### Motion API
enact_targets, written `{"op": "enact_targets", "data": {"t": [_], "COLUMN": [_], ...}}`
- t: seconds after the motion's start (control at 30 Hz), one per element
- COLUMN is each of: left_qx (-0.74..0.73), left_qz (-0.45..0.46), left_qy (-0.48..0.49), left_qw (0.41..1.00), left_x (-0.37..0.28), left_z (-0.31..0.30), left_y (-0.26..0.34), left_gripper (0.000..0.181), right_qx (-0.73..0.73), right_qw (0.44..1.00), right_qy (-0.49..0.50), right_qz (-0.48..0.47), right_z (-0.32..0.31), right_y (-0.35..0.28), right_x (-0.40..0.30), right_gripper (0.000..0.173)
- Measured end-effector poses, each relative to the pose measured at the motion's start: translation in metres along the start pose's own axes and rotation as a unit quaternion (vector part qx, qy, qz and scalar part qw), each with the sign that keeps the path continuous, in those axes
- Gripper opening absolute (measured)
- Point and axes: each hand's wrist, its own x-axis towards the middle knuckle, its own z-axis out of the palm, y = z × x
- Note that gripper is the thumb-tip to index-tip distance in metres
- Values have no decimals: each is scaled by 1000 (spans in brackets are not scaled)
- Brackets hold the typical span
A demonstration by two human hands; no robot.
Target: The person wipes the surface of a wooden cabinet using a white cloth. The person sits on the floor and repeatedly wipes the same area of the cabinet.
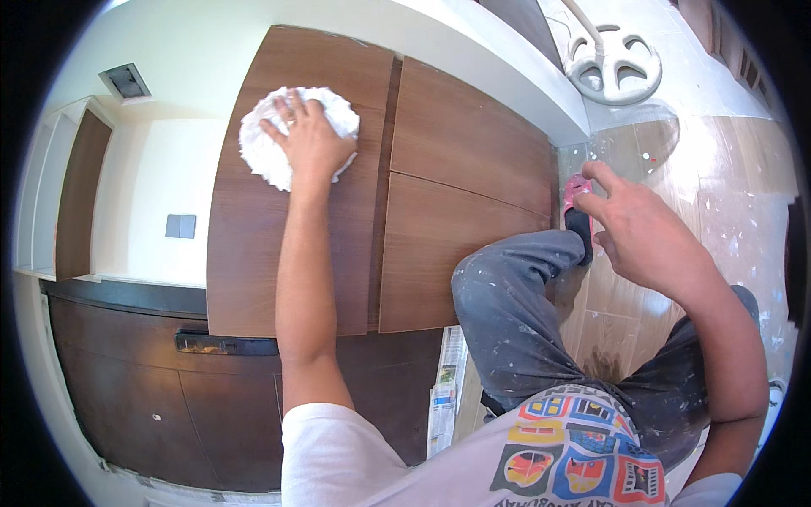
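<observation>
My left hand [315, 144] is spread over a round, fluffy white cloth pad [260, 146]. It presses the pad against the upper part of a brown wood-grain cabinet panel [253, 272]. Over my right leg, my right hand [646, 234] hangs in the air with its fingers bent and apart, holding nothing. Two further brown panels [469, 133] lie to the right, beyond a narrow vertical groove [384, 190].
Dark brown cabinet fronts [127, 393] stand at the lower left, near a grey wall switch [180, 226]. Newspaper sheets [447, 393] lie by my knee. On the paint-spotted floor [665, 171] rests a pale round stand base [613, 66] with a pole.
</observation>
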Motion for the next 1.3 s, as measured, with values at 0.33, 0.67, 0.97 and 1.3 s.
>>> {"op": "enact_targets", "data": {"t": [0.33, 0.67, 0.97, 1.3], "left_qx": [16, -23, 4, -36], "left_qz": [-3, -3, -74, -2], "left_qy": [-19, -21, -8, -4], "left_qw": [1000, 1000, 997, 999], "left_x": [2, 2, 48, 47], "left_z": [3, 5, -15, 26], "left_y": [11, 14, -20, 40], "left_gripper": [81, 79, 80, 82], "right_qx": [-14, -32, -51, -57], "right_qw": [1000, 999, 999, 998], "right_qy": [12, 26, 12, 29], "right_qz": [-10, -16, -3, -14], "right_z": [1, 1, 1, 5], "right_y": [5, 7, 9, 14], "right_x": [-1, -2, -3, -1], "right_gripper": [26, 25, 31, 31]}}
